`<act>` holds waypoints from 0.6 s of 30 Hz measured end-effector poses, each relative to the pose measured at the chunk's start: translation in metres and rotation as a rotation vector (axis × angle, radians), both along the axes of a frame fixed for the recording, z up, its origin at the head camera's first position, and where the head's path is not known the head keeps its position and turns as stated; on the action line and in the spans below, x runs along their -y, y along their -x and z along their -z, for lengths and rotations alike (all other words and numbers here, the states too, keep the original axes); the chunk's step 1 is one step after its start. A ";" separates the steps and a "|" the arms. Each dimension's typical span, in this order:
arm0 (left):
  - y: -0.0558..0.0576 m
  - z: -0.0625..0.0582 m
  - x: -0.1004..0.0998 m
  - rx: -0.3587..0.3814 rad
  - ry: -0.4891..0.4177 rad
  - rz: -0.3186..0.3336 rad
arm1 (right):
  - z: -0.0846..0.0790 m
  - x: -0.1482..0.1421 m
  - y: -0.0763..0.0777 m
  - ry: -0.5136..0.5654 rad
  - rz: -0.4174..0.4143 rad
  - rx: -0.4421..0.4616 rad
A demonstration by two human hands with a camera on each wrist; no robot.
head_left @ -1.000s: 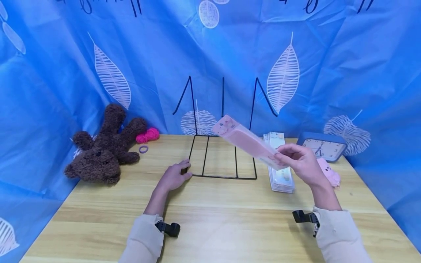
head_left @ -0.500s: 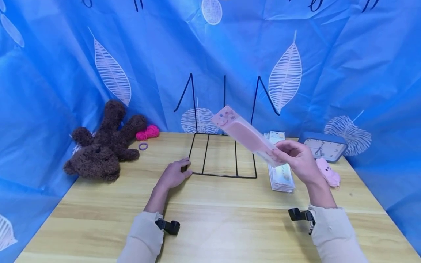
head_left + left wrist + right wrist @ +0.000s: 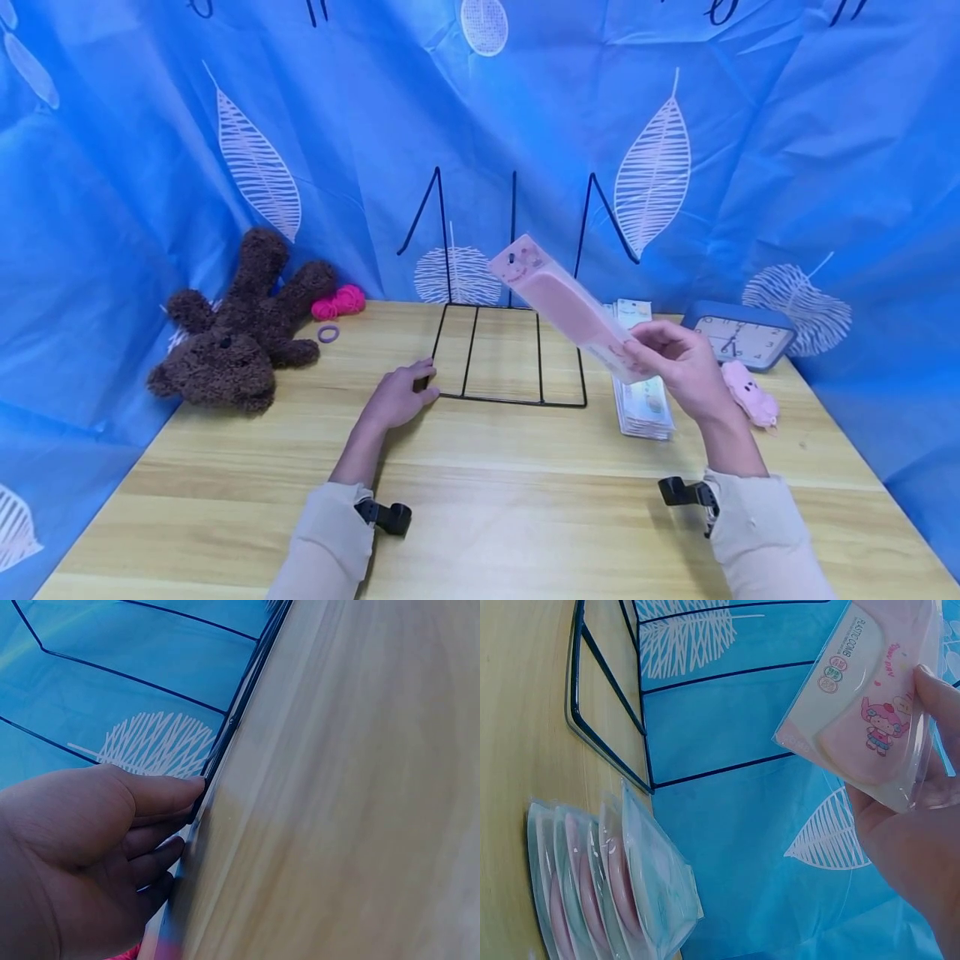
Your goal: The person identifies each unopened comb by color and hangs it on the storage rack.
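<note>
My left hand (image 3: 396, 400) rests on the table at the near left corner of a black wire rack (image 3: 510, 401). In the left wrist view, its thumb and curled fingers pinch the rack's corner. My right hand (image 3: 681, 368) holds a packaged pink plastic comb (image 3: 566, 308) by its lower end between thumb and fingers. The comb is tilted in the air above the rack's right side, apart from it. Below that hand lies a stack of clear-wrapped packages (image 3: 647, 410); the right wrist view shows pink and mint green pieces in these packages (image 3: 660, 877).
A brown teddy bear (image 3: 217, 367), a bright pink yarn bundle (image 3: 339, 302) and a purple ring (image 3: 328, 333) lie at left. A blue clock (image 3: 738, 335) and a small pink plush (image 3: 750, 395) are at right. A blue leaf-print cloth (image 3: 540, 100) hangs behind the table (image 3: 495, 508).
The right hand and the packaged comb have moved slightly, the comb's far end rising a little. The left hand stays at the rack's corner. The head view has shifted slightly.
</note>
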State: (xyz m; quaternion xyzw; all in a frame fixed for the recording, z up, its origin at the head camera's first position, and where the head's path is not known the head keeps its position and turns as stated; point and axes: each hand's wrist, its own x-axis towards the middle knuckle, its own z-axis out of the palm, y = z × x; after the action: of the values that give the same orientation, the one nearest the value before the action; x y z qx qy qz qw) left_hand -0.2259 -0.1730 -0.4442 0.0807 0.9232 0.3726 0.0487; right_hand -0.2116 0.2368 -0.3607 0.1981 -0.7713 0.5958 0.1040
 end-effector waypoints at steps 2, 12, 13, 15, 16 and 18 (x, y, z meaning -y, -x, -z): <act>0.000 -0.001 0.000 0.001 -0.007 -0.002 | 0.001 0.003 0.002 0.003 0.007 0.002; -0.002 -0.003 0.002 0.010 0.003 -0.008 | 0.012 0.032 0.016 -0.014 0.028 -0.005; -0.002 -0.003 0.002 0.009 0.002 -0.004 | 0.013 0.034 0.016 -0.024 0.027 -0.005; -0.002 -0.002 0.000 0.010 -0.004 -0.003 | 0.014 0.037 0.016 -0.032 0.020 0.011; -0.001 -0.002 0.000 0.007 -0.005 -0.002 | 0.014 0.039 0.016 -0.030 0.017 0.022; -0.001 -0.001 -0.001 0.004 -0.006 -0.001 | 0.015 0.042 0.016 -0.037 0.020 0.041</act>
State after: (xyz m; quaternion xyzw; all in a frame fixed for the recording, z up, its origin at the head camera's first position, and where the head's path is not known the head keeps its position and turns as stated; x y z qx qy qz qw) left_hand -0.2250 -0.1720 -0.4429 0.0796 0.9220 0.3756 0.0503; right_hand -0.2277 0.1951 -0.3760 0.1802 -0.7861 0.5843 0.0906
